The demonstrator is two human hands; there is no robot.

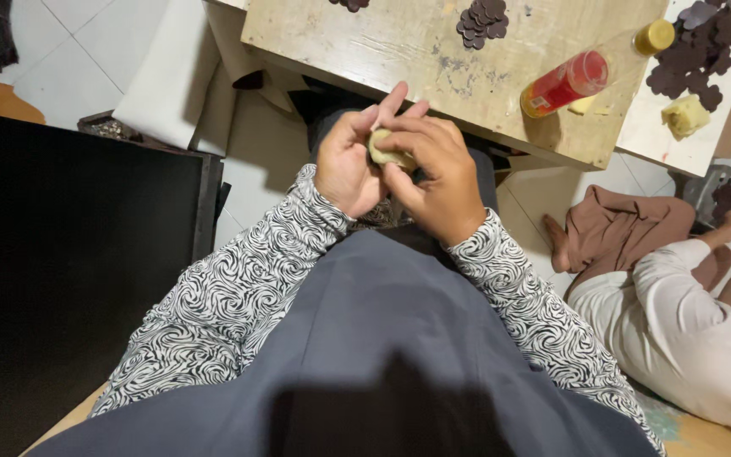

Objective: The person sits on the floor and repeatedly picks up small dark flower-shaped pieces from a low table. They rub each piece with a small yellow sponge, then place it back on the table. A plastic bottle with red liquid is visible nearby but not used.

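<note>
Pale yellowish pad (387, 152), small and roundish, sits between both of our hands, held in the air just short of the near edge of the counter (433, 63) and above our lap. We note the left hand (347, 165) cupping it from the left with the palm turned inward, forefinger and middle finger raised and spread past its top edge. The right hand (437, 173) comes in from the right and covers most of the piece; its fingers (399, 135) curl over the top and its thumb presses from below, so both hands are closed on the pad. Only a sliver of it shows between the fingertips. Its long axis, as far as we can tell, runs roughly left to right, across the gap between the palms; its thickness is hidden. Neither hand is clearly nearer: both are in contact.

On the counter, well apart from the hands: a red bottle with a yellow cap (581, 76) lying on its side, a heap of dark brown discs (482, 20), a larger heap of them (695, 51), and a yellow lump (684, 116). Another person (678, 313) sits on the floor to our right.
</note>
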